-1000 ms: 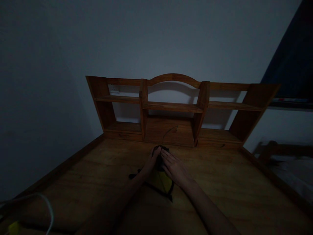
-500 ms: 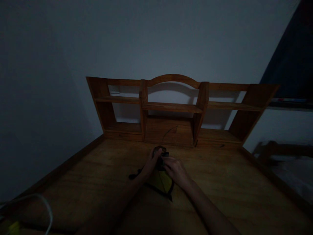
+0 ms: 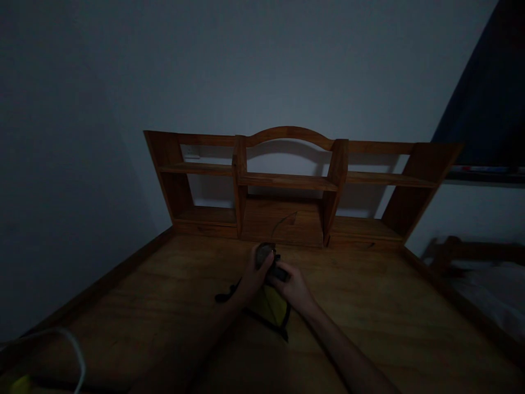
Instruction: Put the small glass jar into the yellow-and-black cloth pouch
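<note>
A small dark object [image 3: 263,253], rounded at its far end, is held between both hands above the middle of the desk; dim light hides its exact kind. My left hand [image 3: 252,276] is closed around its left side, with the thumb laid over the top. On its right side, my right hand [image 3: 296,287] grips a dark part [image 3: 281,273] with bent fingers. Under the hands lies a yellow-green piece with black edging [image 3: 270,309], partly covered by the hands. A black strap-like end [image 3: 222,297] sticks out left of my left wrist.
A wooden shelf unit [image 3: 287,179] stands along the back of the wooden desk [image 3: 361,295]. A pale cable [image 3: 76,347] loops at the lower left near a yellow item [image 3: 20,384]. Raised wooden edges border both sides. Beyond the right edge is pale fabric [image 3: 490,295].
My left hand has turned the dark object so its rounded end shows more. My right fingers have shifted down and now grip the dark part at its right. The yellow-green piece stays beneath.
</note>
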The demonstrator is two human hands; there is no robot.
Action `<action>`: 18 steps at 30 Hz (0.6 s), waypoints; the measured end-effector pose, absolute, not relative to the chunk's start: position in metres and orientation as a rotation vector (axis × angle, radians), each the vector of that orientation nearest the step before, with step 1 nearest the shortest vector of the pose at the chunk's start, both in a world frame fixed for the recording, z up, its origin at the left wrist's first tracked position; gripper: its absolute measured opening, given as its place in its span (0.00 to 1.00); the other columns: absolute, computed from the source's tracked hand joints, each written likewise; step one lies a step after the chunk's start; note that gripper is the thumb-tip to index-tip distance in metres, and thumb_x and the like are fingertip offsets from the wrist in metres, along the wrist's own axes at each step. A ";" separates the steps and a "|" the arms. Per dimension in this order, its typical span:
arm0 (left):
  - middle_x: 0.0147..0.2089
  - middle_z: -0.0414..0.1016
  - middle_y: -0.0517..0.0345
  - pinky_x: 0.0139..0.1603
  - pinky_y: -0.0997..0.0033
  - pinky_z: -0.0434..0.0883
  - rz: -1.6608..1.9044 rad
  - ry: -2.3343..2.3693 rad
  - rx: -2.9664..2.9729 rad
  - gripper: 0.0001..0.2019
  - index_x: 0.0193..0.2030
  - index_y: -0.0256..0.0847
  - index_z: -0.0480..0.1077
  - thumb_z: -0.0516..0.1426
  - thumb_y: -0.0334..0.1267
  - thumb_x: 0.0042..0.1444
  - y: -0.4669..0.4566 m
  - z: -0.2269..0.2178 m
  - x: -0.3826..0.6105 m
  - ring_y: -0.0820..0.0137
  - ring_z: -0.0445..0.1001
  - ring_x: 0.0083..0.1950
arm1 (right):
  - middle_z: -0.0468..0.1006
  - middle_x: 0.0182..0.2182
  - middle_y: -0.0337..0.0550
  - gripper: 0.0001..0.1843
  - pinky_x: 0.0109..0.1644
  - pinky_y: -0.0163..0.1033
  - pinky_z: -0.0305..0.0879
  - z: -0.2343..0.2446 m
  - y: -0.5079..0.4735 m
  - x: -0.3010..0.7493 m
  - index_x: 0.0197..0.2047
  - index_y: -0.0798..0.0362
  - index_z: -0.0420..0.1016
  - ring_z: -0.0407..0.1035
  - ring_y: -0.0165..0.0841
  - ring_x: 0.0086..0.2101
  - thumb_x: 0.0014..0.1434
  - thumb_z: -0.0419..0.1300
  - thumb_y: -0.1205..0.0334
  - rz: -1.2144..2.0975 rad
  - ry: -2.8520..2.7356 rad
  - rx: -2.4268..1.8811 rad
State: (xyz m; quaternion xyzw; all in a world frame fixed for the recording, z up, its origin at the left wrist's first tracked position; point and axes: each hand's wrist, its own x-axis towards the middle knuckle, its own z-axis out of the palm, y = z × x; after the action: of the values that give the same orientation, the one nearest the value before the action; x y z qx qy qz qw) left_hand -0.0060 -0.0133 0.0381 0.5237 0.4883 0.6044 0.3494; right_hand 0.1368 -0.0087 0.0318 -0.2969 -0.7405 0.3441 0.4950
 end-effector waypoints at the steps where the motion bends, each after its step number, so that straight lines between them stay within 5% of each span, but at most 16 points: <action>1: 0.54 0.72 0.51 0.63 0.60 0.63 1.580 1.232 1.380 0.28 0.58 0.44 0.63 0.59 0.55 0.55 -0.015 0.040 -0.006 0.61 0.70 0.58 | 0.80 0.34 0.41 0.09 0.41 0.40 0.73 0.033 -0.010 0.136 0.39 0.54 0.78 0.74 0.37 0.36 0.53 0.61 0.67 0.877 -1.760 -0.715; 13: 0.56 0.71 0.53 0.57 0.63 0.67 1.459 0.728 1.192 0.38 0.58 0.47 0.63 0.71 0.36 0.38 -0.018 0.057 -0.003 0.60 0.71 0.55 | 0.77 0.31 0.39 0.07 0.38 0.35 0.67 0.049 -0.022 0.130 0.33 0.54 0.77 0.71 0.35 0.34 0.48 0.64 0.64 0.994 -1.510 -0.814; 18: 0.51 0.75 0.54 0.52 0.67 0.70 1.449 0.685 1.029 0.27 0.56 0.45 0.66 0.65 0.47 0.50 -0.017 0.057 0.000 0.64 0.74 0.51 | 0.77 0.35 0.41 0.06 0.42 0.40 0.69 0.043 -0.021 0.133 0.35 0.53 0.75 0.71 0.37 0.37 0.51 0.62 0.68 0.735 -1.690 -0.823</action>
State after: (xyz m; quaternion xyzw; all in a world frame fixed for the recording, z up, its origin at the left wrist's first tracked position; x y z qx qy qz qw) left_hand -0.0001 -0.0174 0.0566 0.4401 0.2931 0.6199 0.5797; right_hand 0.1330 -0.0206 0.0429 -0.3450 -0.7086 0.3082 0.5328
